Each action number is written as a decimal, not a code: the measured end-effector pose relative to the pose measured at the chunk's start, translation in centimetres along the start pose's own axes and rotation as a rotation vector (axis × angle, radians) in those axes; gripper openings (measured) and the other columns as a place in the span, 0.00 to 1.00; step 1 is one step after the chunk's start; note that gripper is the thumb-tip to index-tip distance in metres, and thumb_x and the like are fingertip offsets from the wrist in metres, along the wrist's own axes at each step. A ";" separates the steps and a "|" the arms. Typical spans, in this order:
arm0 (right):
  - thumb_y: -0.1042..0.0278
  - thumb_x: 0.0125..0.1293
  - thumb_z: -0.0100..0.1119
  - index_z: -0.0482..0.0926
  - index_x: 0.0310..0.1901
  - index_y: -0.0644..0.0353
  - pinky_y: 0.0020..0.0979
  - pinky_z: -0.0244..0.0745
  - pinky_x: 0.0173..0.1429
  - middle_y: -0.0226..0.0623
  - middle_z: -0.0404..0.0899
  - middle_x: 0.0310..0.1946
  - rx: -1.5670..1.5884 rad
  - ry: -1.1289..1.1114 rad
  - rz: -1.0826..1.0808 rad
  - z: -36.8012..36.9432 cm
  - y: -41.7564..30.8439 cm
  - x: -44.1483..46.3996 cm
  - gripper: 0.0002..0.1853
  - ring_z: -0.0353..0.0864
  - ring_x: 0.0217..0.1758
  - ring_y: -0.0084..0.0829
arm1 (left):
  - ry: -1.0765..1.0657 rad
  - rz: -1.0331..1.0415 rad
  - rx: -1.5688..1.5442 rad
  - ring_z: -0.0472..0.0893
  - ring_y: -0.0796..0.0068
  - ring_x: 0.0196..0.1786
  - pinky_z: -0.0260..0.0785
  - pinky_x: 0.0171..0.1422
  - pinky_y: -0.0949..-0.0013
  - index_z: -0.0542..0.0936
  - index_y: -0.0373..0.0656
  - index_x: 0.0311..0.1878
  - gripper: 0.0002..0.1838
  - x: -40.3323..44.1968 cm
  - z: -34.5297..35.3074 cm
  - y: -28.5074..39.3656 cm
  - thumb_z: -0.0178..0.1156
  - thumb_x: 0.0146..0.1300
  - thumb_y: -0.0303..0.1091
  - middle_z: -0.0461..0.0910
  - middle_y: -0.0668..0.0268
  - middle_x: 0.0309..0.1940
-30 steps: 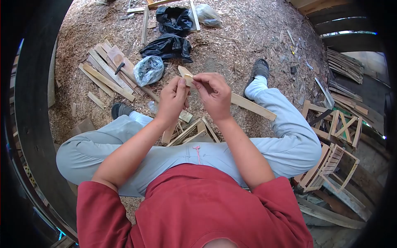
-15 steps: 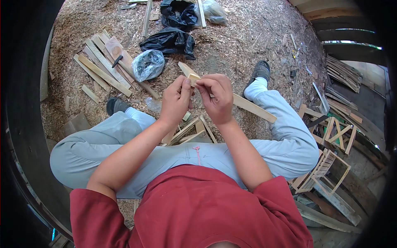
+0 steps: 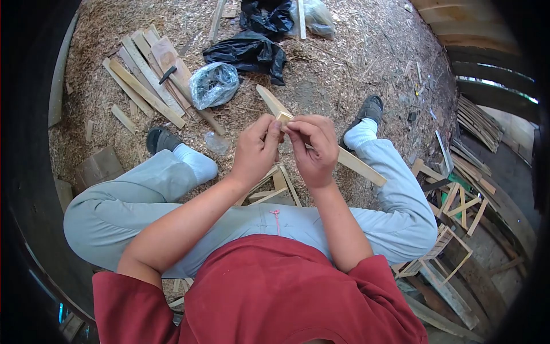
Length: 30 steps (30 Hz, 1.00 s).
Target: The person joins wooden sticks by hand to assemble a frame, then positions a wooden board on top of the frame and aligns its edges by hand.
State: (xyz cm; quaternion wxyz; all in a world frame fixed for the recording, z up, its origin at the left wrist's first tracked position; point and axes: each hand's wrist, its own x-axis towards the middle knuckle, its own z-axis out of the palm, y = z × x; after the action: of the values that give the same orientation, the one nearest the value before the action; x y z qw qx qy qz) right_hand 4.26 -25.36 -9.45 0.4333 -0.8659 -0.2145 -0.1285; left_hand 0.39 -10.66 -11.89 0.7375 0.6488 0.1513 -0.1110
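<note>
A small pale wooden piece (image 3: 283, 117) sits between the fingertips of both hands. My left hand (image 3: 256, 148) is closed, pinching it from the left with the thumb on top. My right hand (image 3: 315, 146) is closed too, its thumb and curled fingers gripping the piece from the right. A long wooden slat (image 3: 361, 167) runs diagonally behind the hands, its far end past the fingertips and its near end over the right shin. The fingers hide its middle, so I cannot tell whether they also grip it. Between the legs stands a wooden frame (image 3: 279, 184), partly hidden by the forearms.
A hammer (image 3: 167, 74) lies on a pile of boards (image 3: 137, 92) at the left. Beside them are a clear plastic bag (image 3: 213, 86) and black bags (image 3: 246, 53). Slatted wooden frames (image 3: 438, 252) and stacked strips (image 3: 480, 123) line the right side. Wood shavings cover the ground.
The view has shifted slightly, so the hands appear a little further right and lower. Both hands keep nearly the same grip on the small wooden piece.
</note>
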 end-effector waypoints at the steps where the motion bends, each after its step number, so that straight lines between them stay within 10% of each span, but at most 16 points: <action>1: 0.79 0.60 0.76 0.85 0.43 0.57 0.39 0.76 0.49 0.35 0.87 0.41 0.006 -0.007 -0.004 0.0 0.0 0.0 0.11 0.85 0.45 0.40 | -0.014 -0.007 0.000 0.81 0.78 0.22 0.70 0.26 0.69 0.77 0.38 0.42 0.15 0.1 -0.1 0.1 0.53 0.86 0.39 0.81 0.63 0.29; 30: 0.79 0.60 0.77 0.84 0.45 0.56 0.39 0.75 0.51 0.34 0.88 0.40 0.039 0.036 0.073 1.1 0.1 -0.1 0.14 0.86 0.44 0.38 | -0.007 0.019 0.003 0.80 0.74 0.22 0.70 0.28 0.66 0.76 0.37 0.41 0.16 0.3 -0.7 0.3 0.53 0.86 0.39 0.79 0.61 0.29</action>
State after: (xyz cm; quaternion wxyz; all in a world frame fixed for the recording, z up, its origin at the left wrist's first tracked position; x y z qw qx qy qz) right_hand 4.26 -24.60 -10.21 0.4584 -0.8620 -0.1777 -0.1239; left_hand 0.73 -9.94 -11.84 0.7381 0.6508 0.1423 -0.1066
